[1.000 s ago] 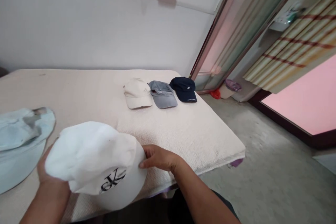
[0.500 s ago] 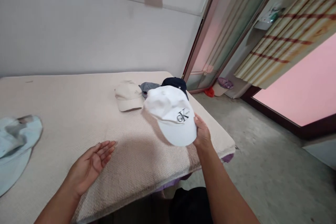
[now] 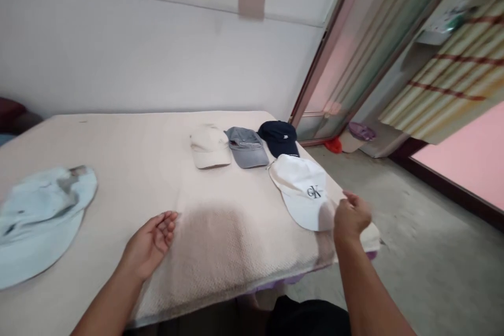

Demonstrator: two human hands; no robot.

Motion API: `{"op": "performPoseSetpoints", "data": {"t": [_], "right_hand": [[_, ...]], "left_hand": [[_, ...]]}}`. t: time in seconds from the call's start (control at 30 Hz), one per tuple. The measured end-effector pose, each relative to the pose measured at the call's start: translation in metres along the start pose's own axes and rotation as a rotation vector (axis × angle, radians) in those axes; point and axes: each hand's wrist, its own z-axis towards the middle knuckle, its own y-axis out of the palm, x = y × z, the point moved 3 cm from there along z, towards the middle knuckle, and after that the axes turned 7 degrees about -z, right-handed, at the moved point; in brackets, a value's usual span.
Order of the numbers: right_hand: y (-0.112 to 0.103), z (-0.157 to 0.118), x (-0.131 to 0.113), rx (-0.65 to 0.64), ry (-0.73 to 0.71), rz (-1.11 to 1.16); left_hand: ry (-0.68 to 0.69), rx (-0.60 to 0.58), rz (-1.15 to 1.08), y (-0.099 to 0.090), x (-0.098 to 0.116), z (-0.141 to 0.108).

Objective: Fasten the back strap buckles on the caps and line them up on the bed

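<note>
The white baseball cap [image 3: 297, 181] with a dark monogram lies on the cloth-covered surface, its brim facing me. Just beyond the right edge of its brim is my right hand [image 3: 352, 215], fingers curled in and slightly blurred, with nothing visible in them. My left hand [image 3: 151, 244] hovers above the cloth, palm turned inward and fingers loosely bent, holding nothing. Behind the white cap a beige cap [image 3: 210, 147], a grey cap [image 3: 247, 147] and a navy cap [image 3: 279, 138] form a row. A pale blue hat [image 3: 43, 220] lies at the far left, partly cut off.
The surface's cream textured cover [image 3: 137, 168] ends at a front edge near my body and at a right edge beside the concrete floor [image 3: 425, 241]. A white wall [image 3: 157, 58] rises behind. A bin [image 3: 352, 139] and a red bag [image 3: 333, 145] stand on the floor.
The white cap has gone from my right hand's grip down onto the cover. My right hand has moved right, off the brim. The view has shifted left, uncovering the grey and navy caps.
</note>
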Motion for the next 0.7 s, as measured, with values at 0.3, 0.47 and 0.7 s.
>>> {"op": "performPoseSetpoints", "data": {"t": [0.3, 0.47, 0.7], "right_hand": [[0.057, -0.148, -0.147, -0.678, -0.437, 0.23], [0.069, -0.234, -0.199, -1.061, -0.674, 0.288], [0.088, -0.295, -0.234, -1.24, -0.737, 0.327]], "left_hand": [[0.299, 0.166, -0.318, -0.045, 0.04, -0.005], [0.415, 0.275, -0.39, -0.097, 0.067, -0.024], [0.531, 0.394, -0.453, -0.17, 0.116, -0.053]]}}
